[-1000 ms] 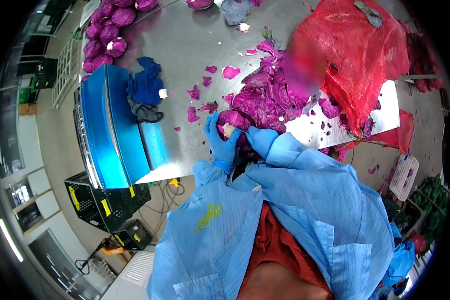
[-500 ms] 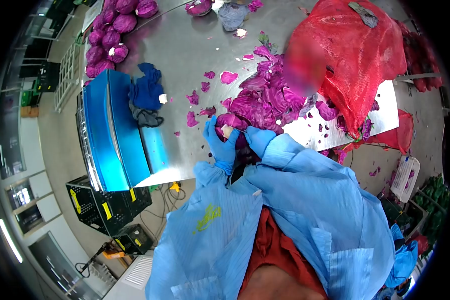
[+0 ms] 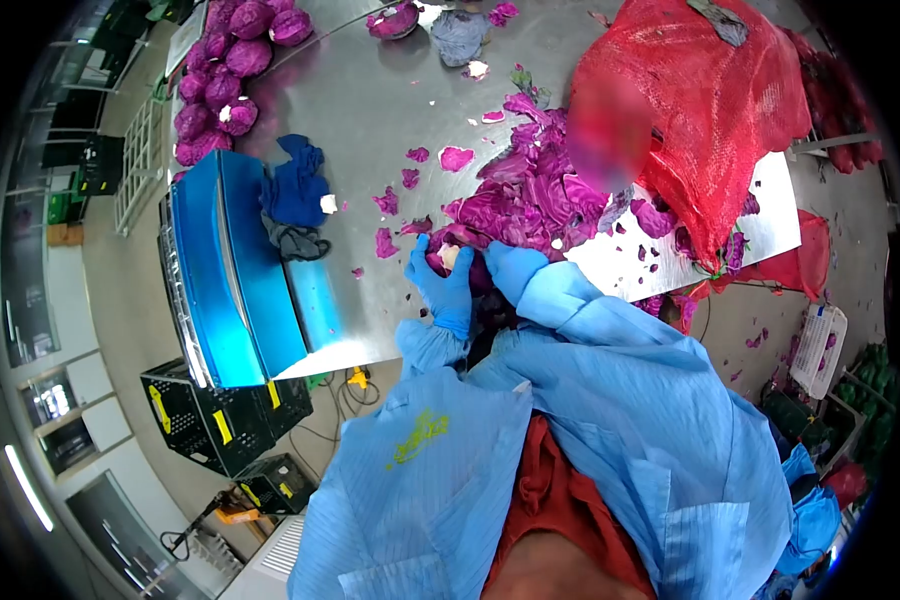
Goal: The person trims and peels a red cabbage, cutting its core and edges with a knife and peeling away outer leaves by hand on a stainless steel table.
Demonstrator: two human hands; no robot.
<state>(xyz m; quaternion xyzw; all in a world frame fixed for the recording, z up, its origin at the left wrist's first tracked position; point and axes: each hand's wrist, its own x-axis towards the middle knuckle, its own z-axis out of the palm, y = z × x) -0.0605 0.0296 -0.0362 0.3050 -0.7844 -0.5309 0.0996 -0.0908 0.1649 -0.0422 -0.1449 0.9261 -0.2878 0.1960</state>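
A red cabbage (image 3: pixel 442 262) with a pale cut stem end sits near the table's front edge. My gloved left hand (image 3: pixel 446 294) is wrapped round it from the left and below, thumb and fingers on its sides. Just to the right, my gloved right hand (image 3: pixel 516 270) is closed on a knife, most of which its fingers hide; the blade cannot be made out clearly now. Behind both hands lies a heap of loose purple cabbage leaves (image 3: pixel 545 195). Smaller leaf scraps (image 3: pixel 456 158) are scattered on the metal table (image 3: pixel 370 110).
Whole red cabbages (image 3: pixel 248 55) are piled at the back left. A blue bin (image 3: pixel 255 280) and a blue cloth (image 3: pixel 296 182) stand left of my hands. A red mesh sack (image 3: pixel 720 110) covers the right side. Black crates (image 3: pixel 210 415) stand below the table's left edge.
My right hand has turned slightly and shifted a little at the cabbage's right side; the thin blade seen there before is no longer distinct. My left hand keeps its hold. The view has shifted slightly.
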